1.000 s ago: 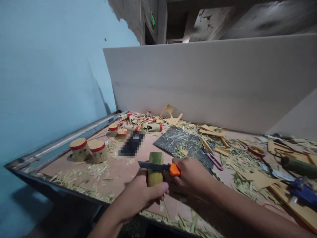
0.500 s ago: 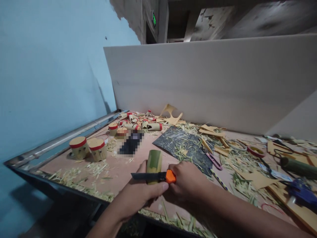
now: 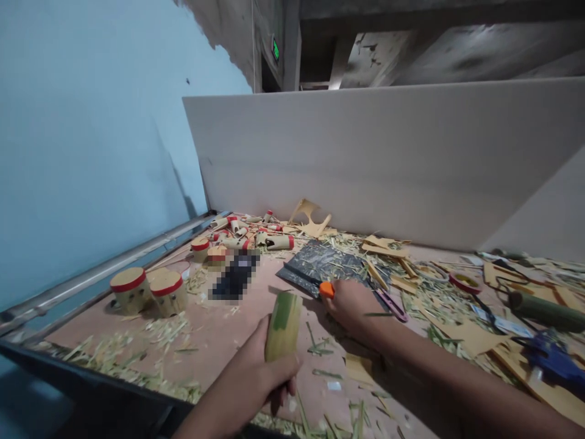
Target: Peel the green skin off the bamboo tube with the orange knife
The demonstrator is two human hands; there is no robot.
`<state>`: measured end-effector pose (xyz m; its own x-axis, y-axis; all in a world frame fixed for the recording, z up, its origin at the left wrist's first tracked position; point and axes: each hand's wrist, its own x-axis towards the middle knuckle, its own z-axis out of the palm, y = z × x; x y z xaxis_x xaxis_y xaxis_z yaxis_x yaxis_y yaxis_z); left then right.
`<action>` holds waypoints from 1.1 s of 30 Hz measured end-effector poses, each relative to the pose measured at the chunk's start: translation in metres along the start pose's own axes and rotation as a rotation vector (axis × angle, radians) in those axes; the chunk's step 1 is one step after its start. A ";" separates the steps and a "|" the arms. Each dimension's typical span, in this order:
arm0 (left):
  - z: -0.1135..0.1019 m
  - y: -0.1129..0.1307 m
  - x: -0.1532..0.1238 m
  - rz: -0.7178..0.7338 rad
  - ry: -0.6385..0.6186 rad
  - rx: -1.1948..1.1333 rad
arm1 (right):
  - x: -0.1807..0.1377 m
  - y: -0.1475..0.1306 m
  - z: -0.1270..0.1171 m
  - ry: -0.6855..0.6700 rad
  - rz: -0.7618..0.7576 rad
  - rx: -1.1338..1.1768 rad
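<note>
My left hand (image 3: 260,372) is wrapped round the lower end of a short bamboo section (image 3: 283,326), partly peeled, with a green strip of skin left near its top. It stands tilted over the table's near edge. My right hand (image 3: 351,305) is closed on an orange-handled knife (image 3: 315,285). The knife's blade points left and away, low over the dark cutting mat (image 3: 329,268). The knife is apart from the bamboo, further back on the table.
Bamboo shavings (image 3: 178,329) litter the pinkish table (image 3: 219,317). Red-banded bamboo cups (image 3: 148,289) stand at the left, several small red-tipped tubes (image 3: 247,235) at the back. A green bamboo pole (image 3: 546,311), a blue tool (image 3: 553,360) and cardboard scraps (image 3: 475,335) lie at the right. A grey board (image 3: 388,164) walls the back.
My right hand has pulled the knife off the bamboo and swung it back and right, down to the cutting mat. My left hand keeps the bamboo, now tilted and lower.
</note>
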<state>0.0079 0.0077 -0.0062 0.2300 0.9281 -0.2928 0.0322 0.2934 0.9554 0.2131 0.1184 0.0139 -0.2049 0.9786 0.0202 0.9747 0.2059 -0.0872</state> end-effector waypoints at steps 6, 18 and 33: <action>-0.003 -0.002 0.002 0.030 -0.024 -0.123 | -0.008 0.005 -0.006 0.049 -0.054 0.047; 0.000 -0.002 0.003 0.024 0.070 0.050 | -0.040 -0.019 -0.004 -0.089 -0.332 0.085; 0.003 0.005 -0.001 0.021 -0.043 0.030 | 0.005 0.008 -0.017 0.057 0.077 -0.015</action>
<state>0.0107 0.0081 -0.0013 0.2720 0.9231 -0.2717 0.0562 0.2666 0.9622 0.2214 0.1251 0.0304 -0.1242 0.9897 0.0708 0.9887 0.1295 -0.0759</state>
